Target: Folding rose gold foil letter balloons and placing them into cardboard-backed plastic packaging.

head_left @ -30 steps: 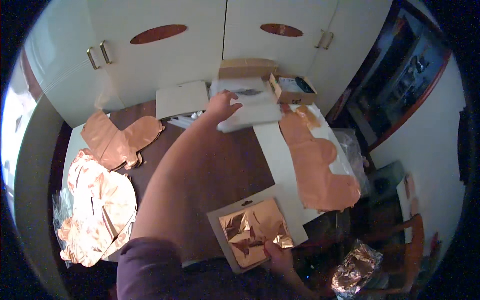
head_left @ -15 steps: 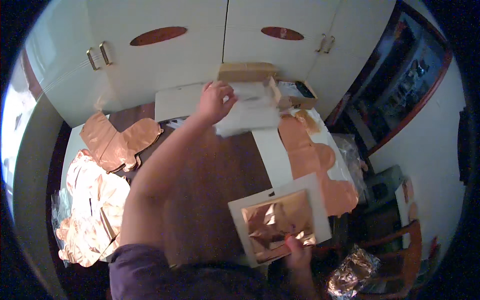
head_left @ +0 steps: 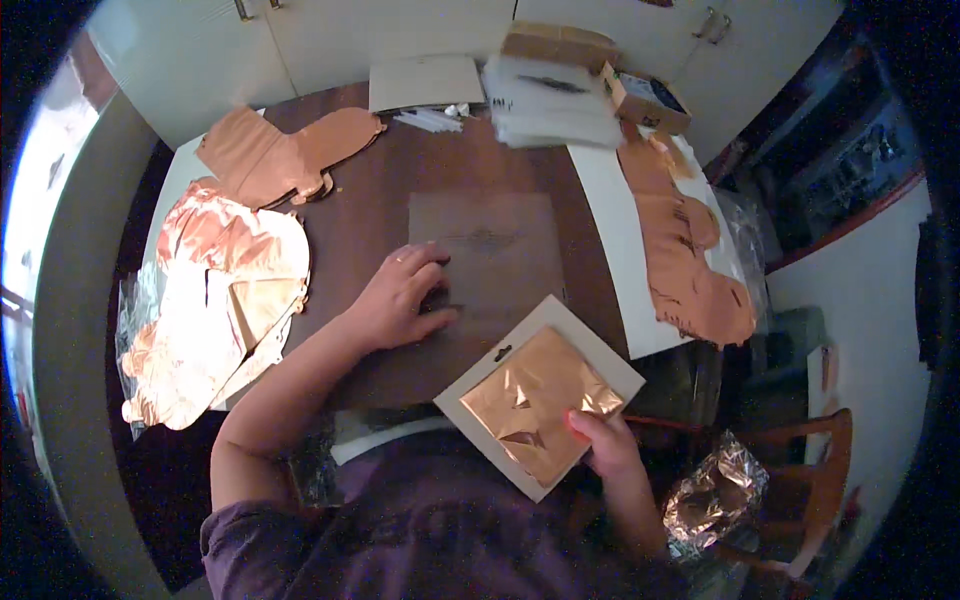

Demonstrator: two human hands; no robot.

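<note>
My right hand (head_left: 608, 445) grips a whitish backing card with a folded rose-gold foil sheet (head_left: 535, 385) on it, thumb pressed on the foil. The card is tilted near the front edge of the table and has a small dark hanging slot. My left hand (head_left: 400, 300) rests at the left side of a thin see-through plastic bag (head_left: 500, 225) lying flat on the dark brown table (head_left: 370, 230). Its thumb and fingers are apart and slightly bent. A faint dark print shows on the bag.
Foil balloons (head_left: 225, 270) pile up on the left, with flat copper-coloured ones (head_left: 290, 155) behind them. More flat balloons (head_left: 680, 250) lie on the right. At the back are stacked clear bags (head_left: 550, 105), an open cardboard box (head_left: 645, 100) and white sticks (head_left: 430, 120). A chair (head_left: 825, 480) stands lower right.
My left hand has come back from the bag stack toward me, and a clear bag now lies mid-table under it. The card in my right hand has turned. The whole view has shifted.
</note>
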